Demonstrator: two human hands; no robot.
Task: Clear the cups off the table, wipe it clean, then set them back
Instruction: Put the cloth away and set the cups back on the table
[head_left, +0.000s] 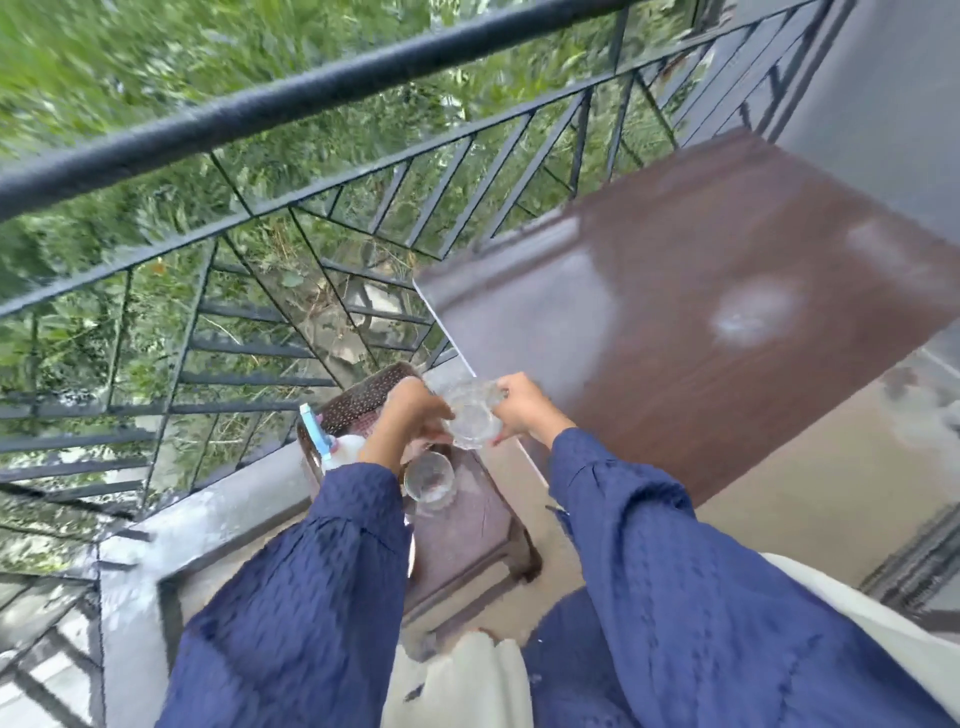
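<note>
The left grip (410, 422) and right grip (522, 411) are clamped on one glass cup (474, 415) from either side. It hangs over the low stool (467, 525), just off the corner of the worktop (701, 312); a second glass (430, 480) stands below, nearer the left grip.

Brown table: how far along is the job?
Done: the brown wooden tabletop shows no cups; one clear glass cup stands on the small brown stool. In hand: left hand and right hand grip a second clear glass cup. Left: wiping, since pale ring marks show, then returning cups.
</note>
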